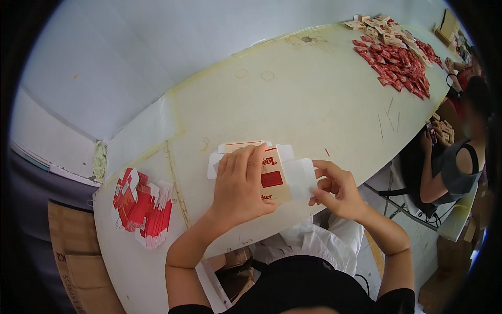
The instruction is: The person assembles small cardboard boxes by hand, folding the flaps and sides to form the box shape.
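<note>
A cream and red folding carton (274,180) with white flaps is in front of me, over the near part of the table. Across its left side lies my left hand (241,178), fingers closed over the far edge and thumb along the near one. My right hand (335,189) pinches the end of the white flap (300,178) on the carton's right between thumb and fingers. More white flaps stick out on the far left, partly covered by my left hand. What lies under the carton is hidden.
A stack of flat red and white cartons (144,206) lies at the left. Far right, small red packets (400,68) are heaped beside cream cartons (384,29). A seated person (455,162) works at the right. Brown cardboard (76,256) leans at the lower left.
</note>
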`<action>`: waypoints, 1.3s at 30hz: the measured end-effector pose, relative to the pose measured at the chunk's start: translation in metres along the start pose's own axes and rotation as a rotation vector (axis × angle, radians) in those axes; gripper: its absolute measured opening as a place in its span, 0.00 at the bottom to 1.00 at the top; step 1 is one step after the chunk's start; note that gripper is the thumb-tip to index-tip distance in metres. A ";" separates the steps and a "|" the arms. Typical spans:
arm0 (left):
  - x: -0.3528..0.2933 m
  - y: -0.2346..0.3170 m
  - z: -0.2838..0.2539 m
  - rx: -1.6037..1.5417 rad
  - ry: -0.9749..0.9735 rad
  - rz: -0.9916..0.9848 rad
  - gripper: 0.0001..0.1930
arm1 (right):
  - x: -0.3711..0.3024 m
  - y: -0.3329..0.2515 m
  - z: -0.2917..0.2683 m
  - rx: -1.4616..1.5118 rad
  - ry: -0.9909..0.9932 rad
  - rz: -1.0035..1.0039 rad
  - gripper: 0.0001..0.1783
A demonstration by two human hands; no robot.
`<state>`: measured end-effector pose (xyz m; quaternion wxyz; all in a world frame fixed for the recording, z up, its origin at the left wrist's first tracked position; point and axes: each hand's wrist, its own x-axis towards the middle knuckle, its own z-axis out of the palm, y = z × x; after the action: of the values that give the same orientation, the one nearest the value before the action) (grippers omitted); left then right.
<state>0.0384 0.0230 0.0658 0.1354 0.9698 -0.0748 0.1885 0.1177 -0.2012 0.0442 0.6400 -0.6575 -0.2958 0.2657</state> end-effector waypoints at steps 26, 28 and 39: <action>-0.006 0.049 0.046 -0.149 0.082 0.109 0.38 | -0.008 0.039 0.042 0.100 0.154 -0.295 0.39; -0.006 0.049 0.046 -0.132 0.077 0.113 0.40 | -0.010 0.039 0.038 -0.188 0.105 -0.419 0.40; -0.008 0.052 0.048 -0.083 0.065 0.103 0.43 | -0.024 0.017 0.043 0.106 0.168 -0.131 0.40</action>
<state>0.0379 -0.0393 0.0318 0.1681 0.9516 -0.1280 0.2231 0.0710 -0.1890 0.0246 0.7123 -0.6220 -0.2689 0.1829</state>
